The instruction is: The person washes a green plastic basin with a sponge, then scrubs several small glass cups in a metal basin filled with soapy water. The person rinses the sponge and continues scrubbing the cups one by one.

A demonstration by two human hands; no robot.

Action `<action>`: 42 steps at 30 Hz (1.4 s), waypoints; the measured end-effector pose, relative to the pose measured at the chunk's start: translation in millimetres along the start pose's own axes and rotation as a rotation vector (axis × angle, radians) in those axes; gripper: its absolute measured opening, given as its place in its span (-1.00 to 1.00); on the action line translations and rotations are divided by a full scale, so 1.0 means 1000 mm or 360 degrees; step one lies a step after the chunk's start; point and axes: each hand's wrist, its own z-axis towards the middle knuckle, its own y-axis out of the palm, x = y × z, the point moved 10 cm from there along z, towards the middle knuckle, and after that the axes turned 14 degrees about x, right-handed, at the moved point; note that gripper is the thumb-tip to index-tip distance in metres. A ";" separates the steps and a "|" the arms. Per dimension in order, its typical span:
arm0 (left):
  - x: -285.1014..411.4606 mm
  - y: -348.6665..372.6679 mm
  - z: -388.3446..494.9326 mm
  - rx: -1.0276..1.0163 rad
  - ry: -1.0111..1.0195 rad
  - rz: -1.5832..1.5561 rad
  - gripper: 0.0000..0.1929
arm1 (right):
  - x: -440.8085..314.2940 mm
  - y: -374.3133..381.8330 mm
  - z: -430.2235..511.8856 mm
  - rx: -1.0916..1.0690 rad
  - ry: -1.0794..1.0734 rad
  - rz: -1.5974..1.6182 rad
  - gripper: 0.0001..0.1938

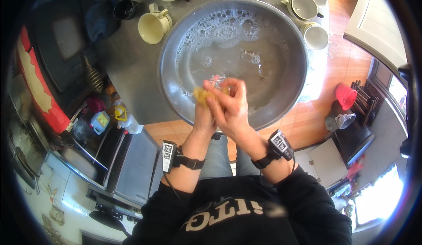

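Both hands are together over the near side of a large metal basin (pixel 167 80) of soapy water. My right hand (pixel 235 105) presses a blurred yellow scrubbing sponge (pixel 200 95) against a small clear glass (pixel 217 79). Mostly covered by the sponge and the other hand, my left hand (pixel 205 118) grips the glass from the left; its fingers are largely hidden. Foam (pixel 217 25) floats along the basin's far side. Under the water near the middle, a clear object (pixel 250 56) shows faintly.
The basin stands on a grey table (pixel 132 70). Pale yellow cups (pixel 152 27) and dark cups (pixel 125 9) are at its left, with stacked cups (pixel 304 7) and a white cup (pixel 316 37) at its right. A clear glass mug (pixel 332 50) sits near the table's right edge. Plastic jugs (pixel 100 122) are at the left.
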 end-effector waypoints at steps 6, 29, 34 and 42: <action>0.004 0.021 -0.009 -0.0131 -0.0130 0.0042 -0.51 | 0.033 -0.005 0.024 0.0016 0.0348 0.0724 -0.71; 0.049 0.051 -0.031 -0.0040 0.1059 0.1544 -0.01 | 0.024 -0.014 0.021 -0.0112 0.0197 0.0145 -0.60; 0.010 0.057 -0.021 -0.0652 -0.0315 0.0300 -0.07 | 0.025 -0.016 0.031 -0.0303 0.0124 0.0747 -0.68; 0.040 0.048 -0.032 0.0027 0.0946 0.1635 -0.05 | 0.051 -0.002 0.010 -0.0360 0.0268 0.0025 -0.55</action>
